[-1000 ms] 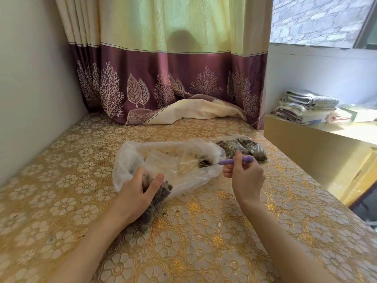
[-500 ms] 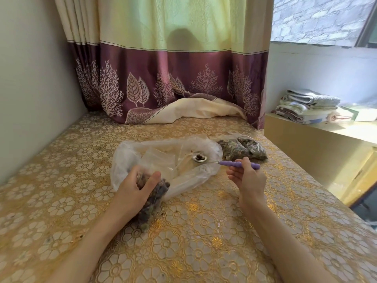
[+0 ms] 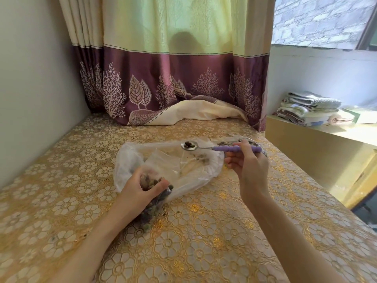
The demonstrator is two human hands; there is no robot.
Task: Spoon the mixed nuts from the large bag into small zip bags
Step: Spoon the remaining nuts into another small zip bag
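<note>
Spoon (image 3: 220, 147), metal bowl with lilac beaded handle: held level right of frame centre, pinched at the handle by the right hand (image 3: 247, 166), thumb and forefinger closed on it. Bowl carries a few dark mixed nuts (image 3: 188, 144). Half a second ago the bowl sat low inside the large bag; it is now lifted clear above the bag's far edge, so a scoop has been taken and is in transit.

Large bag (image 3: 195, 168), thin clear plastic, lying slack and open at frame centre on the gold floral table cover (image 3: 204, 231). Few nuts remain visible inside, scattered near its right end.

Small zip bag (image 3: 155, 203), clear, partly filled with nuts, lower left of centre: gripped by the left hand (image 3: 138, 190), fingers curled round its mouth, its lower end resting on the cover. The mouth faces up towards the large bag; how wide it stands open cannot be told.

Filled bags (image 3: 244, 142), mostly hidden behind the right hand, upper right of the large bag.

Purple-bordered curtain (image 3: 173, 82) at top; folded cloths (image 3: 308, 109) on a ledge at right edge.

Judgement: next step is carrying the spoon left and down to tip into the held bag; a tilt on the way would spill nuts.
</note>
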